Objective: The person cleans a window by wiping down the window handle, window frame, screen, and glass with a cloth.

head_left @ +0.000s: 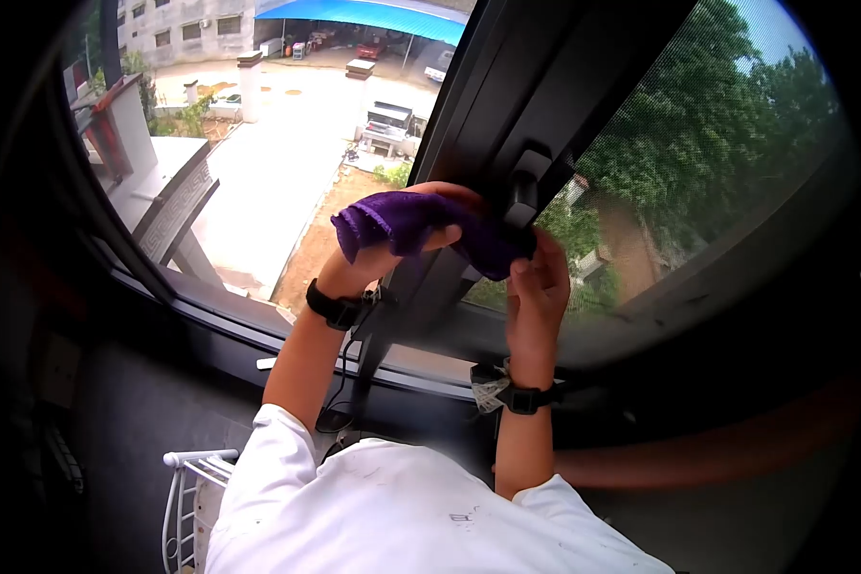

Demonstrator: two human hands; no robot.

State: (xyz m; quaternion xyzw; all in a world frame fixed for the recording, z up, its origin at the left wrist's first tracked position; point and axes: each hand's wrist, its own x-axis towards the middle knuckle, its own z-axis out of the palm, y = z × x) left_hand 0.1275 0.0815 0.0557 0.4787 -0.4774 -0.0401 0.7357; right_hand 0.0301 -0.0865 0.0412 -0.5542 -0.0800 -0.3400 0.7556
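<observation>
A purple cloth (pixel 402 215) is stretched between my two hands in front of the dark window frame. My left hand (pixel 378 266) is closed on the cloth's left part, with the thumb over it and a frayed end hanging past the wrist side. With thumb and fingers, my right hand (pixel 540 295) pinches the other end of the cloth. Just above that end is the black window handle (pixel 522 196), close to the cloth. Whether the cloth touches the handle I cannot tell. Some of the left fingers are hidden behind the cloth. Each wrist wears a black band.
Upright window frame bars (pixel 493 91) stand between a left pane and a screened right pane (pixel 679 163). Below runs the window sill (pixel 421 383), with a dark cable (pixel 342 373) near it. A white metal rack (pixel 184 502) stands at the lower left.
</observation>
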